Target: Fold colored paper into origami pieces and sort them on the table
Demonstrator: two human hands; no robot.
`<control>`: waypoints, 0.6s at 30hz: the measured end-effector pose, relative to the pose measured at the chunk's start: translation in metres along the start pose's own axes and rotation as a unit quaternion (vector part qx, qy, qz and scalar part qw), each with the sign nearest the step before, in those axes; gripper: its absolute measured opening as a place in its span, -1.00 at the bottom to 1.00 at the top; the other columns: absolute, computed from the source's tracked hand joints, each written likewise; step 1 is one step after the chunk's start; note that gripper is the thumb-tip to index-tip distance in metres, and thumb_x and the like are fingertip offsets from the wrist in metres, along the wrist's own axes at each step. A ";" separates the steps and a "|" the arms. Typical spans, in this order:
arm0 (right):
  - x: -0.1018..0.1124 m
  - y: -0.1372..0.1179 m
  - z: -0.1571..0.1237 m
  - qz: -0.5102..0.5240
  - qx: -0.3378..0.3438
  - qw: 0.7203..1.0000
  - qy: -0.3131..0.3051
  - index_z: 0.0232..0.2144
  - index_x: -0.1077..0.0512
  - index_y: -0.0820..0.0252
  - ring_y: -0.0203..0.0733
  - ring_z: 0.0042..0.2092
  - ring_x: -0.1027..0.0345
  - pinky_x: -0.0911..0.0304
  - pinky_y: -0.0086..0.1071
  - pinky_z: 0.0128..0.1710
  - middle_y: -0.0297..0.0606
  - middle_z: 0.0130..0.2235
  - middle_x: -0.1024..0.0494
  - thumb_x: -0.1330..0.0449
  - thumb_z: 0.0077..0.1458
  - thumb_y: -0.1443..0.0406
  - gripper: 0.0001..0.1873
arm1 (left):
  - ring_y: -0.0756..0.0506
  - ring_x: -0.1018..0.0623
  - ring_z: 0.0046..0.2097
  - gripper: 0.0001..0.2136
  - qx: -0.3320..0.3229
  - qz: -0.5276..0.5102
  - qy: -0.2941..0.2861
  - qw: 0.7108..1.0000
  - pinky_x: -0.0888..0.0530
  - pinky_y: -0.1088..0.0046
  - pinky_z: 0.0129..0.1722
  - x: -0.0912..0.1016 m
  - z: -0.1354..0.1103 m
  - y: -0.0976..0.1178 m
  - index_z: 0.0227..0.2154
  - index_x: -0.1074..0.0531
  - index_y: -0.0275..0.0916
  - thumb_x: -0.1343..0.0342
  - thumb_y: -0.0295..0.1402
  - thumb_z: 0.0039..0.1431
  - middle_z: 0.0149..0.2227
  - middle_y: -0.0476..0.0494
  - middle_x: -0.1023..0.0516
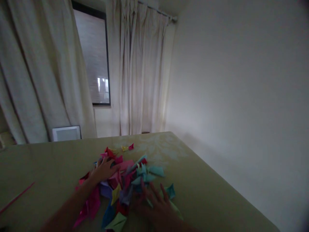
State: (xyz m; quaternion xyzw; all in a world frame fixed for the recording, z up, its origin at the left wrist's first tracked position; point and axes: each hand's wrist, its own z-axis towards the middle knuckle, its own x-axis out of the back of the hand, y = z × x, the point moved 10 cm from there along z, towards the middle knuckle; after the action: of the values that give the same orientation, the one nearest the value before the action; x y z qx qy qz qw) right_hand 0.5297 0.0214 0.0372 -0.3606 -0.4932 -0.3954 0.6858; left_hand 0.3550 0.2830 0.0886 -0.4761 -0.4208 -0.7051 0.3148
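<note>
A loose heap of folded coloured paper pieces [124, 164] lies in front of me, in pink, red, teal, blue, purple and yellow. My left hand [105, 169] rests over the heap's left side, palm down, fingers apart among pink pieces. At the heap's near right edge is my right hand [155, 201], slightly blurred, its fingers spread beside teal pieces [142, 174]. A pale green folded piece [117, 222] and a blue piece [109, 214] lie between my arms. Under my left forearm shows a bright pink sheet [93, 203].
The heap lies on a bed-like surface with a greenish patterned cover [205, 193]. A thin pink stick [16, 198] lies at the left. Beyond the far edge are a light-framed panel [67, 133], curtains [142, 71] and a window [93, 54]. A white wall [236, 96] runs along the right.
</note>
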 end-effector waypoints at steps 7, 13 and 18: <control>0.022 0.059 0.075 0.066 -0.127 0.989 -0.028 0.41 -0.29 -0.04 0.34 0.45 -0.11 -0.02 0.31 0.39 0.10 0.47 -0.22 -0.13 0.42 0.01 -0.40 | -0.25 -0.49 0.31 -0.54 -0.088 0.009 -0.081 0.993 -0.33 0.11 0.36 0.000 -0.061 0.003 0.22 -0.52 -0.15 0.00 -0.13 0.38 0.27 -0.25 -0.57; 0.033 0.043 0.114 0.093 -0.049 0.994 -0.028 0.35 -0.35 -0.01 0.09 0.28 -0.39 -0.31 -0.05 0.27 -0.06 0.34 -0.45 -0.11 0.41 0.21 -0.49 | -0.32 -0.45 0.37 -0.50 0.003 0.032 0.006 0.999 -0.33 -0.01 0.38 0.060 -0.136 -0.032 0.32 -0.43 -0.05 0.06 -0.06 0.43 0.35 -0.24 -0.49; 0.081 0.102 0.047 0.113 -0.117 0.983 0.087 0.35 -0.36 0.02 0.16 0.32 -0.33 -0.18 0.08 0.36 -0.04 0.32 -0.47 -0.01 0.45 0.08 -0.47 | -0.39 -0.37 0.43 -0.40 0.071 0.066 0.030 0.995 -0.34 -0.19 0.37 0.055 -0.219 -0.098 0.42 -0.31 0.06 0.00 0.02 0.36 0.45 -0.18 -0.36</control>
State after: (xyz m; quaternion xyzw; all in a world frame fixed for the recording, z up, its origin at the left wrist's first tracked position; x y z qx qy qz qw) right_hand 0.6192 0.0912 0.1166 -0.4556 -0.3381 -0.4006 0.7195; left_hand 0.1643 0.1287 0.0692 -0.4575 -0.4280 -0.6652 0.4062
